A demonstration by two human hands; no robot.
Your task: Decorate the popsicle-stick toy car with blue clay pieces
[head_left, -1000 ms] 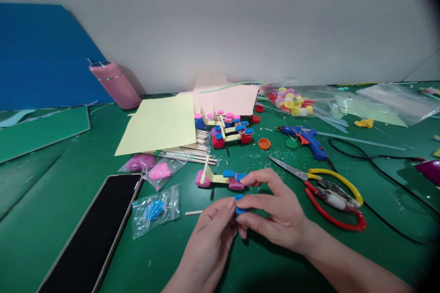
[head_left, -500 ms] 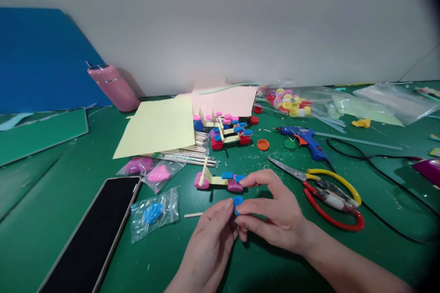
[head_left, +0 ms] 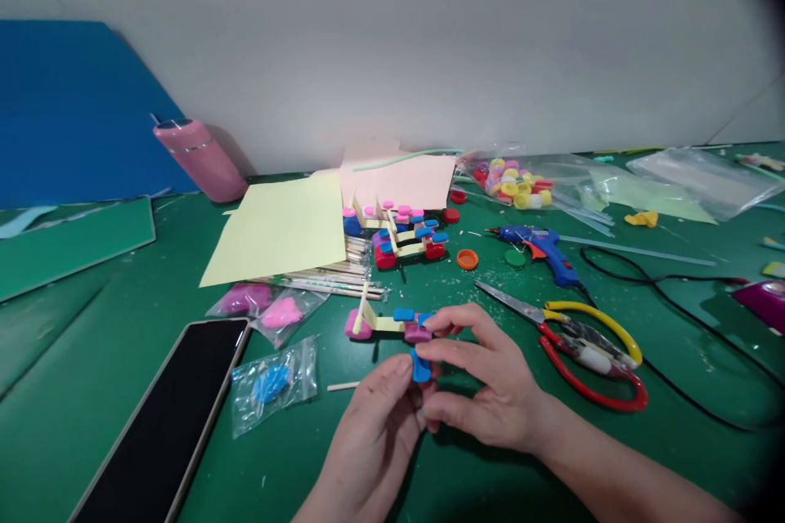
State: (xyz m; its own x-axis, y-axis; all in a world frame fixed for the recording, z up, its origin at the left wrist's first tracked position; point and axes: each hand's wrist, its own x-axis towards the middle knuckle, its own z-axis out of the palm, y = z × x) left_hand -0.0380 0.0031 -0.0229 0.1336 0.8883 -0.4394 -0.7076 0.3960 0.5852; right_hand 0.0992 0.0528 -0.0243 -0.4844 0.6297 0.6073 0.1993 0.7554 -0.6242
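Note:
My left hand (head_left: 379, 417) pinches a small flat piece of blue clay (head_left: 420, 368) between thumb and fingers. On its right side, my right hand (head_left: 491, 380) has curled fingers, with one fingertip at the clay's top edge; its thumb sits lower, by the left fingers. Just beyond stands a little model car (head_left: 386, 324) with pink wheels, a pale stick frame and blue clay pads on top. My right index finger is at its right end and partly hides a pad. A short pale stick (head_left: 342, 386) lies left of my hands.
Scissors (head_left: 561, 327) and a blue glue gun (head_left: 543, 249) with its cord lie right. More model cars (head_left: 410, 245) stand behind, near bottle caps (head_left: 467, 259). At left are a phone (head_left: 165, 417), bagged blue clay (head_left: 273, 384), yellow paper (head_left: 282, 225) and a pink bottle (head_left: 202, 159).
The blue clay piece has turned and shows more of its flat face. My right fingers have loosened and spread a little, the thumb moving lower. The model car stays in place.

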